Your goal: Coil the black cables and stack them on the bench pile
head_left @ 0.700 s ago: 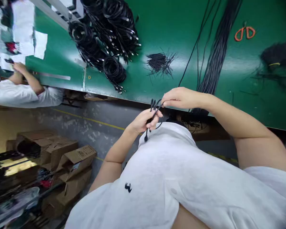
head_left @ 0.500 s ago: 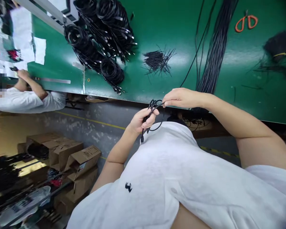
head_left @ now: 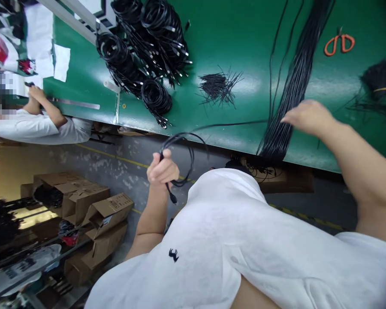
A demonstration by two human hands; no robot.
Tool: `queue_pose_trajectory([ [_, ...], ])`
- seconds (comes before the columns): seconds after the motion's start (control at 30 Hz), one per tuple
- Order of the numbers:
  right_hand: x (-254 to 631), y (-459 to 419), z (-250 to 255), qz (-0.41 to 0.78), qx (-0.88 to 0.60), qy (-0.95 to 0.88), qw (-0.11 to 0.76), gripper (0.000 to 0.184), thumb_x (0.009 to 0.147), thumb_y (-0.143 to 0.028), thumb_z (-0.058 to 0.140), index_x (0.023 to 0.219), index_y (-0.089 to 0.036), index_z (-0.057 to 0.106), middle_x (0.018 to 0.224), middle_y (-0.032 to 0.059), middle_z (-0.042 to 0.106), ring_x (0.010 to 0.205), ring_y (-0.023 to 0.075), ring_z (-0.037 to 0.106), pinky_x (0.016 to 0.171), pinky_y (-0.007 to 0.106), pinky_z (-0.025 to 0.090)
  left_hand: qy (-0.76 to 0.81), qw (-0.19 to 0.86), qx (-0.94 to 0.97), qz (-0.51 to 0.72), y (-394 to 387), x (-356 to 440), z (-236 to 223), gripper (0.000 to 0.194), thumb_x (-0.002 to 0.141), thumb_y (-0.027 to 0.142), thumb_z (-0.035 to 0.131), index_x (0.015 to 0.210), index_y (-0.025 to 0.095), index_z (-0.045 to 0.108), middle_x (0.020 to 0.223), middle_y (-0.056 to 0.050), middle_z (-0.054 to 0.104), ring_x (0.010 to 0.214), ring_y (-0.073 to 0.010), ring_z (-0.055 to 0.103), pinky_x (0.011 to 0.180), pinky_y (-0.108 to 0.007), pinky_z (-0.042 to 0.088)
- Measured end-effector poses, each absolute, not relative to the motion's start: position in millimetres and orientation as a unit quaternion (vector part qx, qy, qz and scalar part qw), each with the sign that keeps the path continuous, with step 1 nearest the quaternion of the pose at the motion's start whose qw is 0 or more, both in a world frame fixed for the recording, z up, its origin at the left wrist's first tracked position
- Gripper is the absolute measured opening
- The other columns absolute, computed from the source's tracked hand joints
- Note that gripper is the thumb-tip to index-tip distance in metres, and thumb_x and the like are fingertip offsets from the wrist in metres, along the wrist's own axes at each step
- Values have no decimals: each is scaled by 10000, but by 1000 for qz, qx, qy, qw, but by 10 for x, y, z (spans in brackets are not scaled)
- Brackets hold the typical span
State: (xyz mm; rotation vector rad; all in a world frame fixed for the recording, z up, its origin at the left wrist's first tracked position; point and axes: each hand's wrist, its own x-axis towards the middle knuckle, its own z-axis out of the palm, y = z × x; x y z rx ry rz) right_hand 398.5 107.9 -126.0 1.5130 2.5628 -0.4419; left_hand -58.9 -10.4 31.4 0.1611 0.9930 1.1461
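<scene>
My left hand (head_left: pixel 163 169) is closed around a loosely looped black cable (head_left: pixel 193 165), held off the table's front edge. One cable end with a dark plug (head_left: pixel 173 198) hangs below that hand. From the loops a length of the cable runs right across the table towards my right hand (head_left: pixel 310 116). My right fingers are pinched together at the end of this line, over a bundle of straight black cables (head_left: pixel 297 68). The part of the cable right at the fingertips blends into the bundle behind it.
On the green table (head_left: pixel 225 25) lie coiled black cables (head_left: pixel 157 96), a pile of short black ties (head_left: pixel 217 88), orange-handled scissors (head_left: pixel 339 44) and a yellow-banded dark bundle (head_left: pixel 381 81). Cardboard boxes (head_left: pixel 107 210) stand lower left. A co-worker (head_left: pixel 51 124) sits at the far left.
My hands have moved apart: the left went left with the looped cable, the right went right and up over the bundle. The cable loops look wider and a length is stretched between the hands.
</scene>
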Motion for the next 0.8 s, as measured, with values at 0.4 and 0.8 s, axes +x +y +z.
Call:
queue_pose_trajectory([
  [0.4, 2589, 759, -190, -316, 185, 925, -101, 547, 1050, -483, 280, 781, -183, 650, 705, 45, 643, 660, 159, 509, 724, 299, 360, 451, 793, 253, 323, 287, 211, -283, 318, 910, 417, 649, 779, 146, 547, 936, -90, 742, 865, -162, 727, 799, -266, 562],
  [0.8, 2912, 954, -362, -418, 256, 860, -139, 457, 1010, -470, 375, 814, -191, 679, 806, 21, 680, 766, 154, 575, 845, 313, 380, 368, 862, 312, 156, 452, 419, -133, 413, 830, 500, 717, 887, 99, 640, 470, 51, 511, 335, -35, 371, 358, -146, 287],
])
